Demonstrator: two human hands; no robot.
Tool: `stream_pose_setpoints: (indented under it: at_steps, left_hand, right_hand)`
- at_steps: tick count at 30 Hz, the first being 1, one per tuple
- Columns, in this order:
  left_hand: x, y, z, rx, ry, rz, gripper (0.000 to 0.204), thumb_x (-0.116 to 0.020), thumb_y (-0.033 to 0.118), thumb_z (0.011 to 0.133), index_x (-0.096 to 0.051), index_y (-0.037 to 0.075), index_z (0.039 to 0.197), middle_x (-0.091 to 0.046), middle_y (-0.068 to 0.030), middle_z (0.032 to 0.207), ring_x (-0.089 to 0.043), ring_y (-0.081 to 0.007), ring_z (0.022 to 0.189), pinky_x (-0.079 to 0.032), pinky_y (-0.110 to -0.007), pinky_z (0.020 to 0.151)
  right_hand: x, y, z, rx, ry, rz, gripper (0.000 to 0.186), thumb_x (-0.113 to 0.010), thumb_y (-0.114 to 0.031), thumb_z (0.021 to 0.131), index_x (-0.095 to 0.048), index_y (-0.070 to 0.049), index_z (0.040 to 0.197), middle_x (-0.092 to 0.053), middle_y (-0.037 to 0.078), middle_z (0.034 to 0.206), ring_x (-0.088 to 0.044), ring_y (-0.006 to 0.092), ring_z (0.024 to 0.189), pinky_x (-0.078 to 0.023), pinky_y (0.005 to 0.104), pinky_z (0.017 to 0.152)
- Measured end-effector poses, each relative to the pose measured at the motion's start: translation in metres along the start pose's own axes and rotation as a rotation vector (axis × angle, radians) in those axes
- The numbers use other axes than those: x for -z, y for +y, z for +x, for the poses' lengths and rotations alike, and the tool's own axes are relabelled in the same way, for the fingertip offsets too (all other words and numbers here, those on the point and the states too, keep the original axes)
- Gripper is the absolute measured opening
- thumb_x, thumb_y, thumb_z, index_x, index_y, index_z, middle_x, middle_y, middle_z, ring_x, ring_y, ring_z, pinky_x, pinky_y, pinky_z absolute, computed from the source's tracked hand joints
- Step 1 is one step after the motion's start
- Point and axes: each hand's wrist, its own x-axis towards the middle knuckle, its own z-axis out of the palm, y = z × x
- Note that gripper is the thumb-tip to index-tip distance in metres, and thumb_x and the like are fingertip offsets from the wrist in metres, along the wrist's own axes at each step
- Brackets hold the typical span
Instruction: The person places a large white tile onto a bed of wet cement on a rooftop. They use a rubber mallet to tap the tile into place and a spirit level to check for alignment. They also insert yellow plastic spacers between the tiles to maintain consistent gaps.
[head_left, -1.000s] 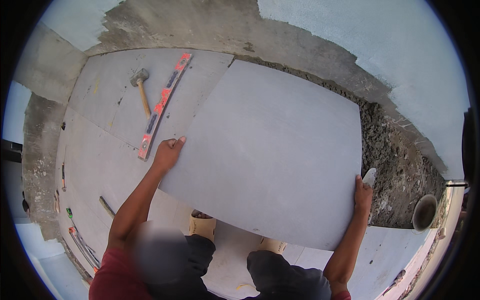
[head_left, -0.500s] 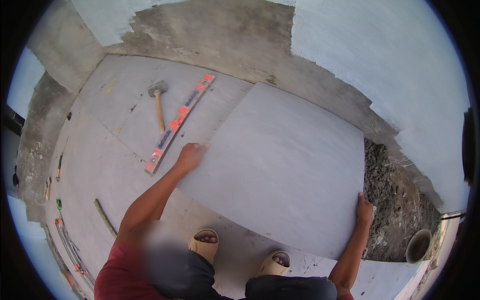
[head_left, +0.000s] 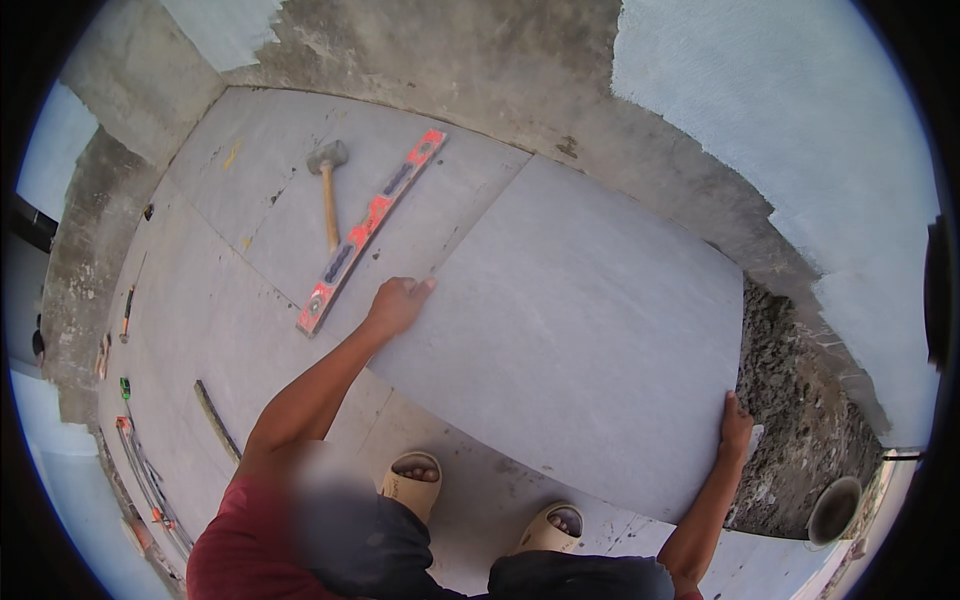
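Note:
A large grey floor tile (head_left: 570, 340) lies between my two hands, its far corner close to the foot of the wall. My left hand (head_left: 398, 305) is closed at the tile's left edge, thumb on top and fingers curled under or beside it. The right hand (head_left: 736, 428) grips the opposite edge, its fingers partly hidden. Along its left side the tile sits against the laid tiles (head_left: 280, 210). Rough dark mortar (head_left: 800, 400) shows past its right edge.
On the laid tiles left of my hand rest a red spirit level (head_left: 372, 230) and a mallet (head_left: 329, 190). A dark strip (head_left: 216, 420) and a few tools lie further left. A round bucket (head_left: 835, 510) stands at the mortar's near end. A part-painted wall (head_left: 480, 60) runs behind.
The tile's left edge has come down closer to the neighbouring laid tile, with both hands still on it. The view has shifted slightly, and the level and mallet appear unmoved on the floor.

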Motion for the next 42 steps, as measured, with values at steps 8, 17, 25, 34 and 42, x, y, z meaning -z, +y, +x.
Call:
stream_pose_setpoints:
  at_steps: [8,17,25,34,42]
  left_hand:
    - [-0.022,-0.005,-0.002,-0.022,-0.008,0.025,0.058,-0.055,0.051,0.096,-0.065,-0.004,0.080,-0.066,-0.0241,0.075,-0.065,-0.0390,0.073,-0.049,-0.046,0.072]
    - [-0.050,-0.060,0.012,0.082,-0.107,0.364,0.059,-0.051,0.057,0.096,-0.068,0.000,0.093,-0.070,-0.0212,0.091,-0.068,-0.0371,0.093,-0.052,-0.047,0.083]
    - [-0.061,-0.035,0.014,0.128,-0.176,0.394,0.051,-0.056,0.050,0.097,-0.068,0.001,0.099,-0.070,-0.0194,0.100,-0.068,-0.0355,0.098,-0.052,-0.047,0.086]
    - [-0.074,-0.040,0.011,-0.005,-0.134,0.529,0.044,-0.056,0.043,0.097,-0.069,0.001,0.096,-0.071,-0.0183,0.097,-0.068,-0.0340,0.096,-0.053,-0.047,0.085]
    - [-0.092,-0.045,-0.003,-0.079,0.000,0.614,0.033,-0.059,0.034,0.096,-0.067,0.001,0.096,-0.066,-0.0147,0.099,-0.061,-0.0306,0.099,-0.045,-0.046,0.093]
  right_hand:
    - [-0.017,0.030,0.011,-0.005,-0.073,0.141,0.069,-0.067,-0.052,0.091,-0.066,0.013,0.112,-0.070,0.022,0.103,-0.065,0.0291,0.094,-0.049,0.0442,0.085]
    - [-0.066,0.060,0.014,-0.014,-0.144,-0.069,0.060,-0.062,-0.051,0.094,-0.061,0.005,0.074,-0.054,0.009,0.065,-0.049,0.0215,0.055,-0.040,0.0406,0.052]
    - [-0.061,0.075,0.033,-0.087,-0.248,0.002,0.054,-0.068,-0.046,0.093,-0.047,-0.009,0.060,-0.040,0.001,0.051,-0.036,0.0141,0.041,-0.025,0.0355,0.039]
    - [-0.065,0.074,0.038,-0.096,-0.285,-0.006,0.056,-0.070,-0.043,0.092,-0.038,-0.010,0.059,-0.032,0.000,0.053,-0.032,0.0149,0.043,-0.023,0.0374,0.042]
    - [-0.071,0.019,0.035,0.285,-0.091,-0.878,0.053,-0.065,-0.044,0.093,-0.065,0.008,0.097,-0.067,0.024,0.088,-0.068,0.0390,0.078,-0.056,0.0482,0.066]
